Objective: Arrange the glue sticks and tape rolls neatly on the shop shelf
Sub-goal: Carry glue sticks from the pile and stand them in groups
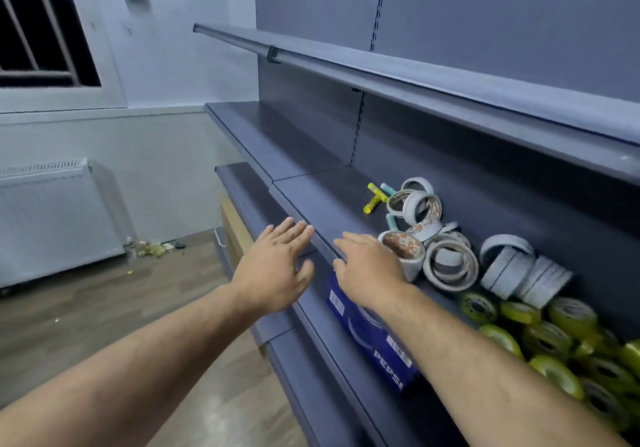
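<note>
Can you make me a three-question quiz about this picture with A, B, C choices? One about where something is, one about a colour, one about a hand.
1. Where do the glue sticks lie? A. on the floor B. on the shelf beside the white tape rolls C. in the blue box
2. What colour are the tape rolls farthest right? A. red B. yellow-green C. black
3. How is the left hand? A. open, fingers straight B. gripping a roll C. a fist
Answers: B, they lie on the shelf by the white rolls; B, that pile is yellow-green; A, its fingers stretch out, holding nothing.
</note>
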The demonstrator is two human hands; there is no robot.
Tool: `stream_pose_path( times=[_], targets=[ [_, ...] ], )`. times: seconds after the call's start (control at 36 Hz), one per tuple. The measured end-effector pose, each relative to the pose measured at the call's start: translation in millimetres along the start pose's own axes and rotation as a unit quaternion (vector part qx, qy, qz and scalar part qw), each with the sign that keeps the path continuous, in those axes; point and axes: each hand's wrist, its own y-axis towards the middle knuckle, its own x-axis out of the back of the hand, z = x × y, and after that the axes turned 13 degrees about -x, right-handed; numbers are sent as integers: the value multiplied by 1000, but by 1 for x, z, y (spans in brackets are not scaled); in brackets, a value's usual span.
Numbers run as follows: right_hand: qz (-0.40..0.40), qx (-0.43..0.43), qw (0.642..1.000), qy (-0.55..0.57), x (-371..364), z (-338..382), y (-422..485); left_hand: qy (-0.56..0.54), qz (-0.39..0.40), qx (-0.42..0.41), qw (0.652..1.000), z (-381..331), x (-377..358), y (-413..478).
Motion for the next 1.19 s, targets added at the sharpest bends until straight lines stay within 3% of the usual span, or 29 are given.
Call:
stream_pose_path(
  times=[0.44,0.56,0.72,0.94,1.03,1.19],
  targets=[
    [23,-171,984,-43,-14,-4,194,-22,34,-104,994,123,-32,167],
    [43,-222,974,-6,-18,-13,228,-27,41,-131,990,139,-39,204],
    [53,-289,956,-10,-32,-28,258,-31,37,-215,975,154,-58,256],
    [42,-305,950,-52,-46,-35,279,-60,62,-327,941,158,-84,321],
    [54,-317,945,-64,-44,-32,285,-65,146,-307,938,155,-97,348],
    [63,-384,920,-50,-45,-20,283,-144,177,-316,921,156,-127,386]
  ],
)
